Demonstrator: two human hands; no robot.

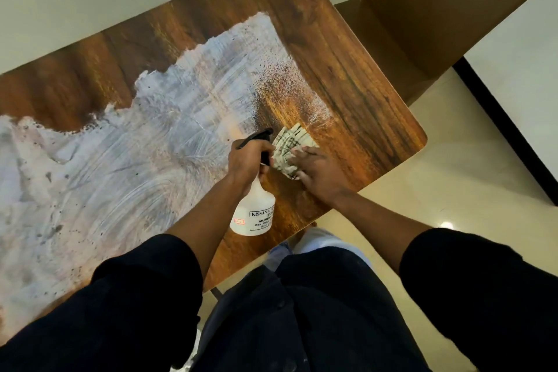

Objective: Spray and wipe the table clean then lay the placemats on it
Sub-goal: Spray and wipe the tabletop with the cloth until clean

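A: Wood-grain tabletop (347, 75), brown laminate. Surface condition?

B: Wet whitish film (126, 154) across the middle and left of it, streaked in arcs. Fine droplets speckle its right edge. Far strip and right-hand side look dry.

A: Spray bottle?

B: White plastic bottle (255, 214) with black trigger head and a printed label, only partly legible. It is in my left hand (246, 160), held above the tabletop near the front right edge. Left grip: fingers curled round the neck, closed on it. Nozzle points away from me, toward the cloth.

A: Cloth?

B: Cream cloth with dark stripes (290, 145), bunched, lying on the tabletop just beyond the nozzle. My right hand (317, 172) rests on it, fingers spread over it. Right grip: not closed, pressing flat.

A: Surroundings?

B: Brown chair (437, 9) at the far right corner. Pale tiled floor (437, 184) below. Placemats: none in view.
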